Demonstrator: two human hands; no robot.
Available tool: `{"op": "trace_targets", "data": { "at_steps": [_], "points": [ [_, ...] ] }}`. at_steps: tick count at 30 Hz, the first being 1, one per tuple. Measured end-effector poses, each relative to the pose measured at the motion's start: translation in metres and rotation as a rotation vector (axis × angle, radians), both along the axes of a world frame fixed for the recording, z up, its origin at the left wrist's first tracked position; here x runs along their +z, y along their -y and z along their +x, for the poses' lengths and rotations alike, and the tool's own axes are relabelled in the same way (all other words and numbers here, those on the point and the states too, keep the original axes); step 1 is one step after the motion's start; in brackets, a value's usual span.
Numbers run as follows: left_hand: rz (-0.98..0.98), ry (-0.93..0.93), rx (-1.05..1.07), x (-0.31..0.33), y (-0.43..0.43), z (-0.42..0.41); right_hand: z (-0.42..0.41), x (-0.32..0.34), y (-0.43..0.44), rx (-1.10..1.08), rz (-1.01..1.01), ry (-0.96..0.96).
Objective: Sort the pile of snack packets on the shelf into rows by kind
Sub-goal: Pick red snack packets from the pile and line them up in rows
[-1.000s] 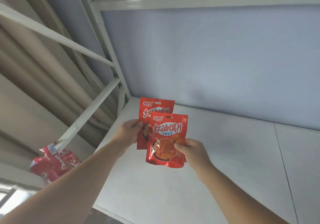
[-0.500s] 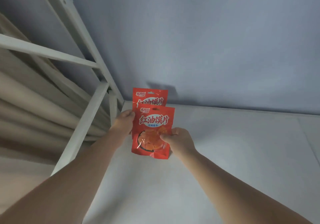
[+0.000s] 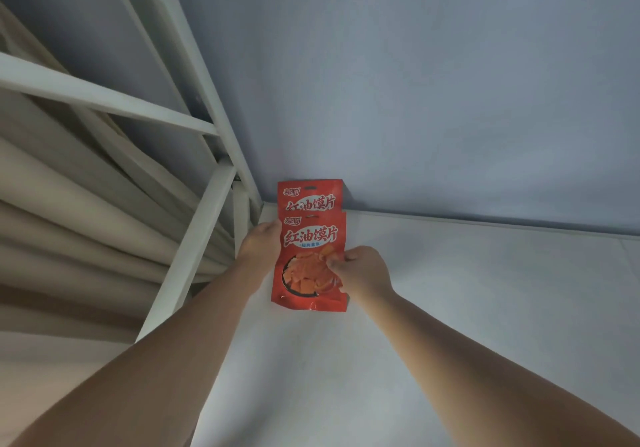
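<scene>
Two identical red snack packets with white Chinese lettering sit at the back left corner of the white shelf [image 3: 450, 308]. The rear packet [image 3: 310, 195] stands against the blue wall, mostly covered by the front packet [image 3: 306, 266], which overlaps it lower down. My left hand [image 3: 259, 244] holds the packets at their left edge; its fingertips are hidden behind them. My right hand [image 3: 356, 273] pinches the front packet at its right edge over the clear window.
A white metal shelf post [image 3: 207, 107] and cross braces [image 3: 187, 256] rise at the left of the corner. Beige curtain folds [image 3: 69, 204] hang beyond them. The blue wall [image 3: 450, 100] closes the back of the shelf.
Both hands carried the two packets away from me into the back left corner. The rear packet now stands against the wall. The red packets seen low at the left are out of view.
</scene>
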State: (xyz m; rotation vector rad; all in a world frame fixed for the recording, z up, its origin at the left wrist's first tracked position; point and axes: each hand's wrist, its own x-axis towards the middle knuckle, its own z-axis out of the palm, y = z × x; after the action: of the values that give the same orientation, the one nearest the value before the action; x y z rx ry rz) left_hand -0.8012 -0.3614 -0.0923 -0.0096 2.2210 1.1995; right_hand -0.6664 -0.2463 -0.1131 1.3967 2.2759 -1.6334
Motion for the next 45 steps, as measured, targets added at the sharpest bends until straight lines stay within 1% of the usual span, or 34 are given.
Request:
{"op": "trace_targets", "data": {
  "at_steps": [3,6,9,13,16,22,27,37,45],
  "points": [
    [-0.008,-0.056,-0.059,0.005,0.003,0.003,0.001,0.001,-0.001,-0.062,0.000,-0.004],
    [0.024,-0.123,-0.066,0.013,0.006,0.005,0.011,0.014,-0.004,-0.074,0.034,0.010],
    [0.082,-0.158,-0.130,0.025,-0.004,0.011,0.028,0.025,-0.015,-0.084,0.062,-0.054],
    [0.084,-0.293,-0.308,0.034,-0.034,0.031,0.065,0.039,-0.037,-0.083,0.137,-0.109],
    [0.098,-0.349,-0.469,0.040,-0.064,0.064,0.104,0.050,-0.054,-0.105,0.187,-0.133],
    [0.143,-0.322,-0.693,0.044,-0.126,0.155,0.200,0.065,-0.090,-0.248,0.243,-0.147],
    [0.174,-0.294,-0.856,0.051,-0.172,0.248,0.304,0.079,-0.121,-0.354,0.255,-0.126],
    [0.216,-0.272,-1.079,0.068,-0.255,0.465,0.529,0.093,-0.174,-0.590,0.261,-0.124],
    [0.226,-0.231,-1.184,0.063,-0.299,0.585,0.656,0.089,-0.186,-0.663,0.249,-0.064]
  ]
}}
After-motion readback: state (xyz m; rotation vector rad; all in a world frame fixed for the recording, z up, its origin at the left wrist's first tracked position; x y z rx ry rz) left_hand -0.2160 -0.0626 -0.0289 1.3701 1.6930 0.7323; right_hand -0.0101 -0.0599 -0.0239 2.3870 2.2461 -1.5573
